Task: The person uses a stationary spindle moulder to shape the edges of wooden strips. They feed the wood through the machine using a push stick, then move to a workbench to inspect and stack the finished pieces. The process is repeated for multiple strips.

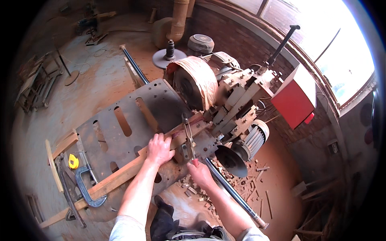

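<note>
Close up in the head view, our right hand [200, 175], the nearer, wraps a red handle [195, 162]; its clamp [191, 141] stretches away ahead, slightly leftward. Our left hand [160, 149] drapes over wood [178, 140], grip unclear.

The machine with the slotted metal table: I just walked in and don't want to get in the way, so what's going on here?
A person stands at the slotted metal table with both hands near its right end. The left hand is on the wood by the metal clamp, while the right hand holds that clamp's red handle. Off to the left are a blue C-clamp and a yellow tape measure.
</note>
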`<state>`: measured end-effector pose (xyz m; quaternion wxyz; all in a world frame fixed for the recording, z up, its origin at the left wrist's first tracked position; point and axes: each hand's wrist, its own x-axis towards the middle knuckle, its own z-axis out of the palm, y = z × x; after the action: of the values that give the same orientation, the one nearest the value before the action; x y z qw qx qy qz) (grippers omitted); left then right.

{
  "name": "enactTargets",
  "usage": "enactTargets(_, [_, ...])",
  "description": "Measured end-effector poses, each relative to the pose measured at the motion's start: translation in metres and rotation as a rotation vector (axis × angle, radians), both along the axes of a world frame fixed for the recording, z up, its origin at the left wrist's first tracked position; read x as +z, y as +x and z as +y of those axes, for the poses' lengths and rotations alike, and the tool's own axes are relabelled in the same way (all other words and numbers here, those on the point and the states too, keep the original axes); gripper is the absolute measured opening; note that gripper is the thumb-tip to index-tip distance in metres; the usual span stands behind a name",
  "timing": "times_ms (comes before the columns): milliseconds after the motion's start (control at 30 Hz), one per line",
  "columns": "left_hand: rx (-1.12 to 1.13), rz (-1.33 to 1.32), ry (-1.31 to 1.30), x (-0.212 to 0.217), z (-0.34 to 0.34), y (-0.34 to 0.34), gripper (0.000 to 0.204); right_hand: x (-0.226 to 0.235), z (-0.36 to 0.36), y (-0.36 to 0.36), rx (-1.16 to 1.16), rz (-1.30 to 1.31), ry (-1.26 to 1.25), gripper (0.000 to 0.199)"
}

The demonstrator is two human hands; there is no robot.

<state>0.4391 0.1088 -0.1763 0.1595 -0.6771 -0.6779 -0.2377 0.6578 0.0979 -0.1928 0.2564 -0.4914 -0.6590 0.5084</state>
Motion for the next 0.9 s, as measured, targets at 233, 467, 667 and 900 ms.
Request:
enactTargets(233, [0.085,-0.024,0.030,0.017,0.005,-0.034,0.056,0.018,0.017,-0.031,0.046,0.038,-0.118,0.037])
enactTargets(467, [0.081,-0.037,0.001,0.024,0.013,-0.055,0.056,0.039,0.031,-0.055,-0.007,-0.141,-0.157,0.040])
enactTargets(667, [0.104,-0.045,-0.015,0.029,0.020,-0.075,0.056,0.051,0.038,-0.074,0.019,-0.099,-0.137,0.044])
enactTargets(900, [0.139,-0.037,-0.015,0.039,0.036,-0.124,0.055,0.057,0.059,-0.126,0.056,-0.156,0.016,0.044])
